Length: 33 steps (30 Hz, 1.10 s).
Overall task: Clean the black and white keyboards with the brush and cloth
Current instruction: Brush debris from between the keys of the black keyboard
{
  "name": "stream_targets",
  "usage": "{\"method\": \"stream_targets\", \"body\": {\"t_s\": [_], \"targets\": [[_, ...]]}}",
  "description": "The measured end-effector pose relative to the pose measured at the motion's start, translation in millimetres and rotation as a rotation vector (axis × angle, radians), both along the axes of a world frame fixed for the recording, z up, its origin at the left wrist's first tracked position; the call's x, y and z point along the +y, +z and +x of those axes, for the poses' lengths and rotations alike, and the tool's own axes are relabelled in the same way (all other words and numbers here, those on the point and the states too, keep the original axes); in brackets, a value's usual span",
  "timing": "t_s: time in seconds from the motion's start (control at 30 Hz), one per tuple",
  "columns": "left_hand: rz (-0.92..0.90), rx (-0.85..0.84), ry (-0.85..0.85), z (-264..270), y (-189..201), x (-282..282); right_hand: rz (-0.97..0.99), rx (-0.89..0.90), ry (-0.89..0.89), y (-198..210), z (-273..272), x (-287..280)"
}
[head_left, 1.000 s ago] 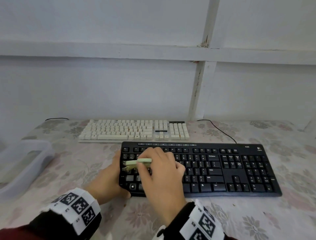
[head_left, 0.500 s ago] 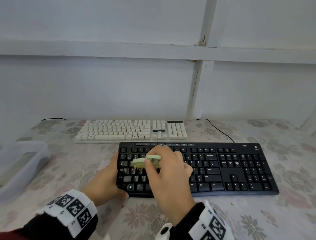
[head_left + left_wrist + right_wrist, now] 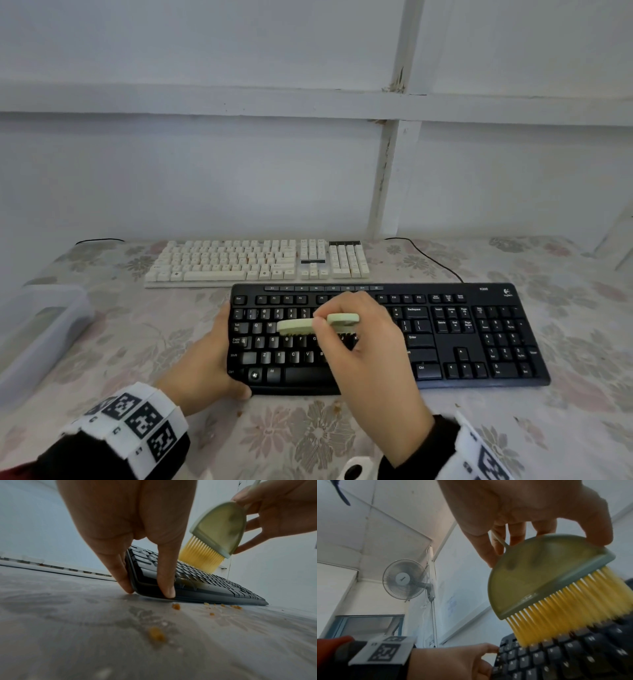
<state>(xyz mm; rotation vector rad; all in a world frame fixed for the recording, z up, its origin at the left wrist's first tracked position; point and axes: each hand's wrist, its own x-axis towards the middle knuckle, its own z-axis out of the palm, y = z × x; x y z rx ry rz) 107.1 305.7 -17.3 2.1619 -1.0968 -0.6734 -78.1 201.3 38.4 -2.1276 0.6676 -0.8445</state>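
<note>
1. Right hand is pinching the green brush, its yellow bristles touching the black keyboard.
2. Left hand is gripping that keyboard's left end.
3. White keyboard is lying just behind.

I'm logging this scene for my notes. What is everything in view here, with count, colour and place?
black keyboard: one, black, near on the table, its left end held.
white keyboard: one, cream white, behind the black one.
brush: one, pale green body with yellow bristles, on the black keyboard's letter keys.
crumbs: several, orange-brown, on the table by the black keyboard's front edge.
tub: one, clear plastic, far left of the table.
table: one, floral cover.
cables: two, black, behind the keyboards.
fan: one, white, on the wall.
left hand: grips the black keyboard's left end.
right hand: pinches the brush.
</note>
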Motion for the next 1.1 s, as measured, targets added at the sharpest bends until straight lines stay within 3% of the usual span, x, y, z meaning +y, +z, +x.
{"method": "stream_targets", "body": {"t_s": [0.17, 0.37, 0.5, 0.67, 0.83, 1.0, 1.1], "targets": [[-0.014, 0.002, 0.005, -1.5, 1.5, 0.5, 0.04, -0.016, -0.01, -8.8, -11.4, -14.8], [-0.007, 0.003, 0.014, -3.2, 3.0, 0.2, -0.091, -0.014, -0.072, -11.2, -22.8, -20.4], [0.0, 0.003, 0.013, -3.4, 3.2, -0.1, 0.028, -0.045, 0.0, -8.7, -23.9, -21.8], [0.011, 0.004, 0.012, -2.6, 2.5, 0.0, -0.071, -0.019, -0.127, -11.6, -32.8, -34.0], [0.007, 0.003, 0.009, -3.1, 2.8, 0.1, 0.024, -0.046, -0.02, -6.5, -31.9, -27.1], [0.007, 0.003, 0.002, -2.0, 2.0, 0.4, -0.016, -0.009, -0.151, -8.2, -47.0, -45.6], [0.009, -0.011, 0.001, -2.4, 1.7, -0.4, 0.011, -0.101, -0.174, 0.1, -56.5, -54.3]]}}
